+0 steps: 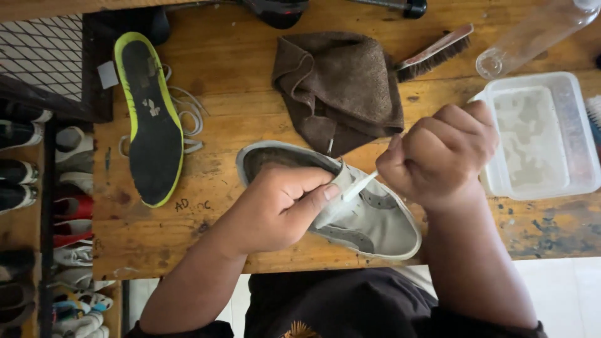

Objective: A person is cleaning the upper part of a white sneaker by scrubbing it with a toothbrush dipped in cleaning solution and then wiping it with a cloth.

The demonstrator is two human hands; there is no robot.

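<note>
Head view, looking straight down on our work: our left hand (282, 206) is curled over the grey-white sneaker (369, 219), fingers bent and thumb pressed against the tongue area, so it is clamped on the shoe's upper and pins it to the wooden table (238, 94). Our right hand (441, 153) is closed into a tight fist around a thin white tool (358, 186), whose tip slants down to the left and meets the shoe just beside our left thumb; we cannot tell what kind of tool it is. The sneaker lies on its side close to the near edge of the table, heel opening to the left and toe to the right, directly under and between both hands. Bare wood lies open left of the shoe, up to a black insole with a yellow-green rim (150, 119) lying over white laces (188, 116). Just beyond the shoe a crumpled brown cloth (341, 87) crowds the far side, with a brush (435, 55) right of it. Right of our fist, very near it, stands a clear plastic tub (544, 138) of cloudy water, and a clear bottle (532, 34) lies farther off. Left of the table, shoes fill a rack (44, 206).
</note>
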